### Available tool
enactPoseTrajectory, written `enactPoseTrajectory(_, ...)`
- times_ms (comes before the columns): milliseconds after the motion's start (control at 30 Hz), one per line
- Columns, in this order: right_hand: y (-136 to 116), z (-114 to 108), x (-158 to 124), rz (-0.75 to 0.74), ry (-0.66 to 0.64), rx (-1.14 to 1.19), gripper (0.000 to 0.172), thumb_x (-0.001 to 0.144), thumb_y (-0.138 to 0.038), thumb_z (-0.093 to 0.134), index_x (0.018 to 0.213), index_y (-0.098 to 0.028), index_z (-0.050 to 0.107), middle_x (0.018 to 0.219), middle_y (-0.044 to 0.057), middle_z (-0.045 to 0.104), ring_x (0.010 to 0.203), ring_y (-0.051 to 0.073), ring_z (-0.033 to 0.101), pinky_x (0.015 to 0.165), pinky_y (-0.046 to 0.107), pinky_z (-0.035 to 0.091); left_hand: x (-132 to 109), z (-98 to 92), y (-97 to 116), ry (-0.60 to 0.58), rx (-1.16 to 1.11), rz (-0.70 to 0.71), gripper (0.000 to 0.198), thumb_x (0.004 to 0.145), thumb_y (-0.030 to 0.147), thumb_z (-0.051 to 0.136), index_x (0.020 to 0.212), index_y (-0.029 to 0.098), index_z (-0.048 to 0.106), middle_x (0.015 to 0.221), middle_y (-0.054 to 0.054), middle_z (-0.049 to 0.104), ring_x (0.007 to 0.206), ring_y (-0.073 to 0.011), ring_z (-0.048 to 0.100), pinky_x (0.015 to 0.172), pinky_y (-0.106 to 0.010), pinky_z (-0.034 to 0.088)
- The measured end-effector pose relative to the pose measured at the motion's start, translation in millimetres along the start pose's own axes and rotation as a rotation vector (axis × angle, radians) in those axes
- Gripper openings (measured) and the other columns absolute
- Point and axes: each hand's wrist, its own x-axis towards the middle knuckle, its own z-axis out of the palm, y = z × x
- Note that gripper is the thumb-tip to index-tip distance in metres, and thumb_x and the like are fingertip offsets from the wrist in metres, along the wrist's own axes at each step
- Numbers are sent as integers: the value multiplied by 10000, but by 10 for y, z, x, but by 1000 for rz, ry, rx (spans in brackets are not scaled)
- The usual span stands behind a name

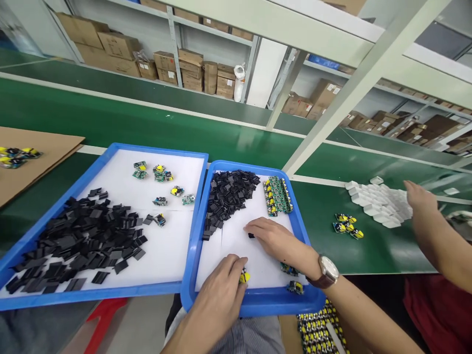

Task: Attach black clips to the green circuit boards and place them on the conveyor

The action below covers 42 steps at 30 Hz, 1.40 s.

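Observation:
My left hand point(225, 280) is closed around a small circuit board with a yellow component point(244, 276) near the front of the smaller blue tray point(254, 301). My right hand point(271, 238), with a watch on its wrist, is over the middle of the same tray, its fingers curled on a small black piece point(251, 235) that is mostly hidden. A pile of black pieces point(232, 189) lies at the tray's back left. Circuit boards in a block point(278, 195) stand at its back right. More boards point(295, 287) lie by my right forearm.
A larger blue tray point(121, 290) on the left holds black pieces point(92, 236) and scattered boards point(159, 172). To the right, a co-worker's hand point(422, 196) touches white plastic housings point(379, 201), near several boards point(346, 225). A slanted post point(332, 98) rises behind the trays. Yellow-topped boards point(319, 329) sit below.

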Motion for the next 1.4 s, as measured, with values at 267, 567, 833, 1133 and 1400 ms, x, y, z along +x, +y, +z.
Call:
enactPoseTrajectory(267, -80, 78, -61, 45, 90, 5, 238, 980, -33, 511, 1125, -81, 693, 1038, 128, 671, 984, 293, 636, 876, 500, 579, 31, -108, 48, 139, 78, 90, 435, 966, 148, 657, 1379, 203, 534, 1317, -63, 601, 1275, -248, 528, 1067, -426, 527)
enactPoseTrajectory(567, -662, -62, -445, 184, 370, 681, 138, 994, -152, 649, 1096, -236, 691, 1014, -2, 700, 947, 107, 664, 853, 246, 532, 181, -331, 329, 301, -439, -1, 149, 1022, 134, 609, 1103, 229, 690, 1008, 6, 705, 928, -88, 678, 838, -197, 541)
enactPoseTrajectory(833, -760, 128, -491, 247, 533, 843, 196, 933, -157, 728, 1104, -253, 717, 1023, 1, 716, 966, 115, 690, 874, 251, 568, 194, -264, 385, 341, -563, -191, 84, 991, 222, 652, 950, 174, 707, 852, -7, 712, 779, -97, 676, 732, -180, 539)
enactPoseTrajectory(1133, -985, 325, -566, 110, 799, 780, 448, 879, 71, 648, 1178, -261, 684, 1036, 31, 724, 996, 177, 680, 859, 381, 589, 185, -266, 442, 187, -889, -299, 203, 982, 310, 699, 888, 132, 722, 819, -44, 718, 748, -110, 684, 723, -193, 568)
enactPoseTrajectory(1400, -839, 255, -793, 305, 840, 755, 366, 940, 5, 640, 1153, -285, 708, 1064, 45, 701, 1029, 174, 672, 881, 342, 560, 158, -482, 210, -21, -50, -6, 490, 944, 195, 733, 1403, 270, 579, 1355, -34, 629, 1296, -194, 549, 1113, -363, 469)
